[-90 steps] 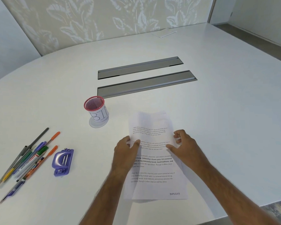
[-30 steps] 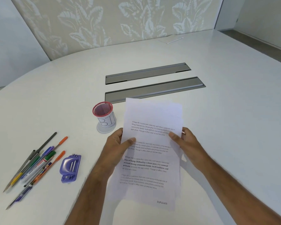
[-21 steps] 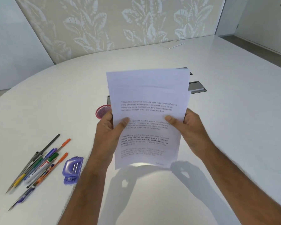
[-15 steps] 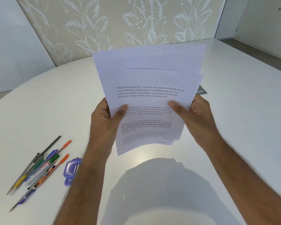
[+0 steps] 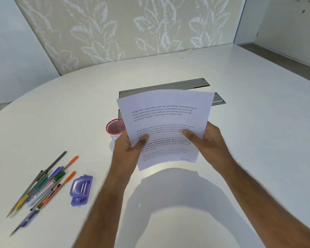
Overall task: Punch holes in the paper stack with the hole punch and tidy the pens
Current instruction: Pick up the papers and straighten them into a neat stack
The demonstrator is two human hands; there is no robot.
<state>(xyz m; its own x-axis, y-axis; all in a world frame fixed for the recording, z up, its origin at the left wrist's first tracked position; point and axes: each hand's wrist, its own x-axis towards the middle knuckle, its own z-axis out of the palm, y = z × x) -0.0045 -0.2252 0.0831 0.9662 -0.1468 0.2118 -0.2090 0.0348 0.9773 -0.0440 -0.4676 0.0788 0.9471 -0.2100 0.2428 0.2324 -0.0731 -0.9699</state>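
Paper stack pinched upright by left hand and right hand; hole punch low-left of stack, nearer left hand.

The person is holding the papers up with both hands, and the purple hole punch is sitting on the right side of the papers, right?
Not quite. The head view shows the purple hole punch lying left of the papers, beside the pens. Both hands, left hand and right hand, do hold the papers up.

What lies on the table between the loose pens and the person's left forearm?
In the head view, the purple hole punch lies between the pens and the left forearm, apart from both.
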